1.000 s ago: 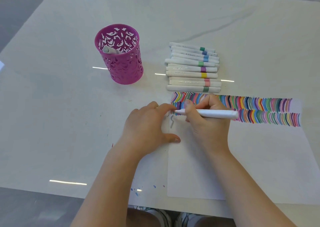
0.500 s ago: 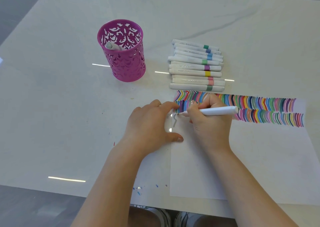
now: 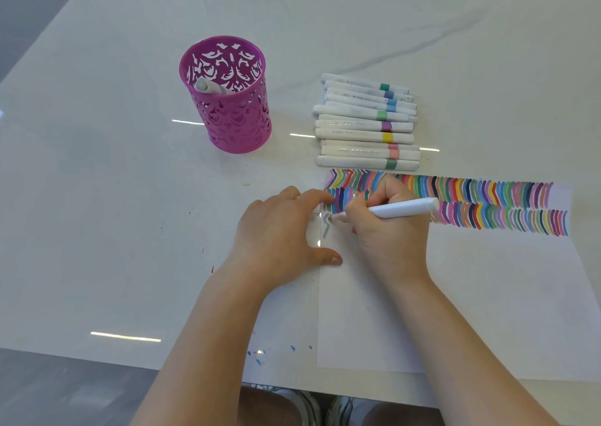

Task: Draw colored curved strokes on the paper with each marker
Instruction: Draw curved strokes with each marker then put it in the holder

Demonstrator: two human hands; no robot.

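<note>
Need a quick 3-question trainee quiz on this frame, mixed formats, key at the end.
1. True or false: the right hand grips a white marker, its tip near the grey stroke on the paper.
2. What sits in the pink cup? A) a capped marker B) scissors C) a brush
3. Fill in: the left hand rests on the paper's ___ edge.
Key: 1 true; 2 A; 3 left.
</note>
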